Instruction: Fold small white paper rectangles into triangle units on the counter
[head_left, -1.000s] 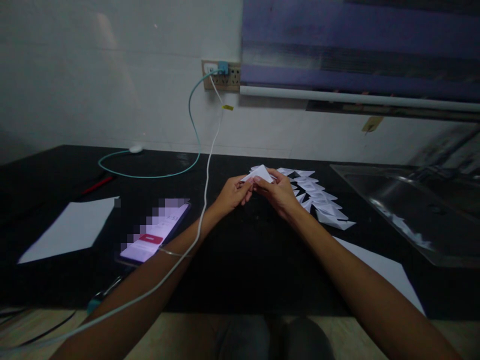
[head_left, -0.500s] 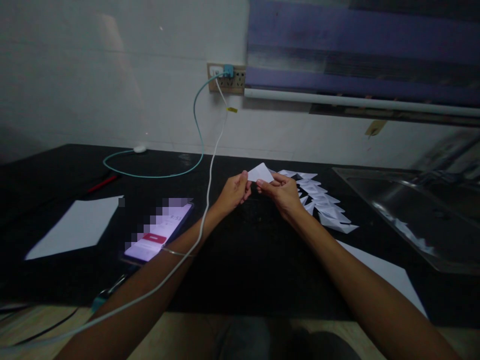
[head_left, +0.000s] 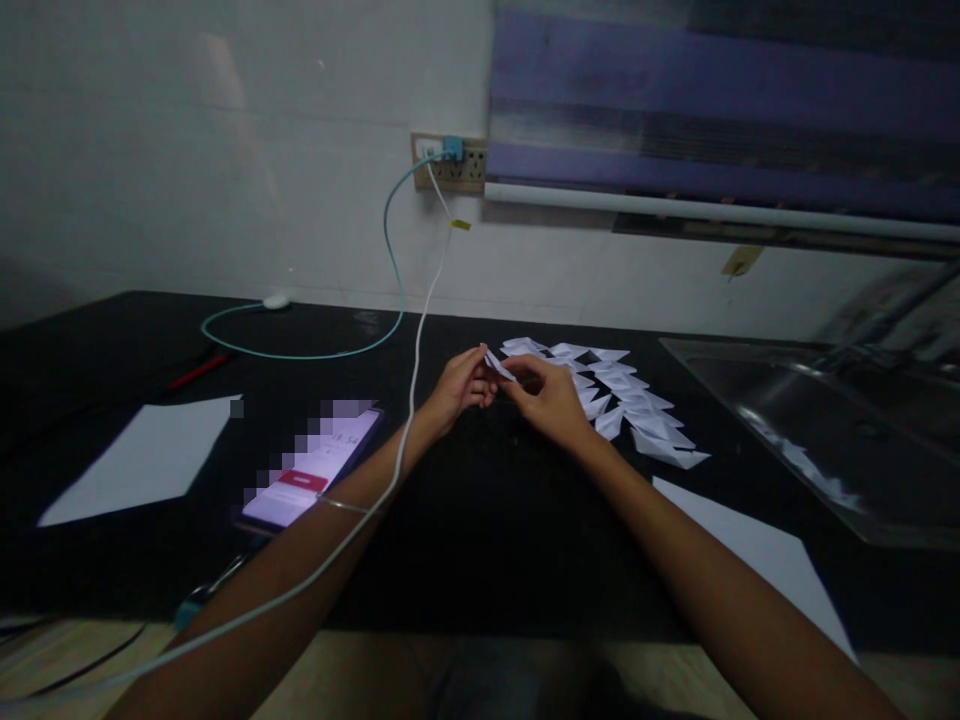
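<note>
Head-worn view, looking forward, tilted down

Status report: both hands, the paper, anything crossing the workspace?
Left hand and right hand: pinching folded white paper. Folded paper pieces beyond right hand. White cable crosses left forearm.

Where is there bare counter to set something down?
The widest bare stretch of counter lies between the left forearm and right forearm, nearer than the held paper. A smaller strip separates the blue cable from the phone. It's crowded around the right hand, with folded pieces just beyond it, and at left, where the white cable crosses the left forearm.
</note>
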